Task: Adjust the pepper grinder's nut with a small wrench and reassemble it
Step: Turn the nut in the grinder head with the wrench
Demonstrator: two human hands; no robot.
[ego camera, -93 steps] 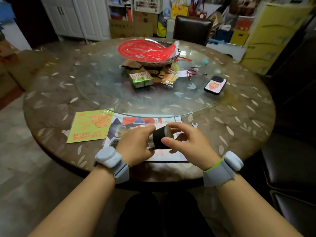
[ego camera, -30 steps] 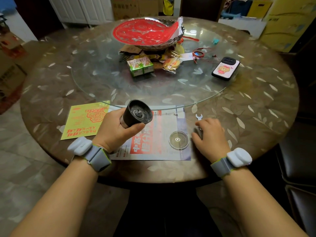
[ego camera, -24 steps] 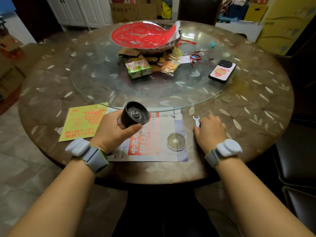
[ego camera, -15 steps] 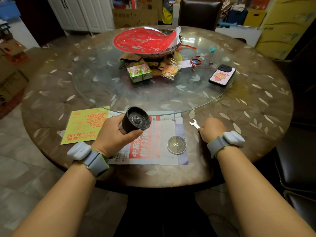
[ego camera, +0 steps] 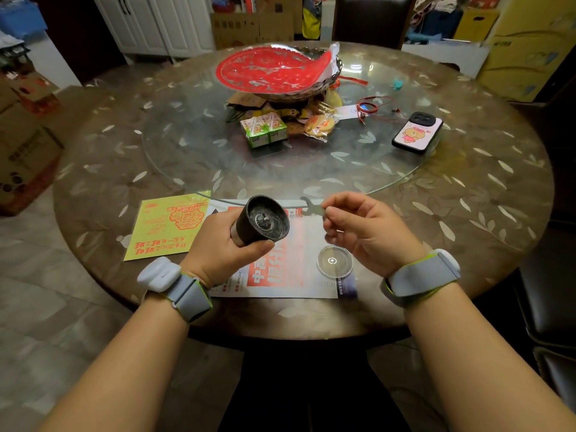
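My left hand (ego camera: 218,244) grips the pepper grinder (ego camera: 261,221), a black cylinder held above the table with its open end tilted up at me; the metal nut (ego camera: 263,220) shows at its centre. My right hand (ego camera: 364,232) pinches a small flat metal wrench (ego camera: 310,207) between thumb and fingers, its open jaw pointing left, a short way right of the grinder's rim and apart from it. The grinder's clear round cap (ego camera: 334,260) lies flat on the newspaper (ego camera: 280,275) below my right hand.
A yellow printed sheet (ego camera: 165,226) lies left of the newspaper. On the glass turntable (ego camera: 193,151) sit a red-lined bowl (ego camera: 277,70), green drink cartons (ego camera: 265,130), snack packets, a red cord and a phone (ego camera: 417,132). Chairs stand behind and to the right.
My right hand picked the wrench up off the table at the right and carried it left and up toward the grinder. The left hand kept the grinder raised, open end toward me.
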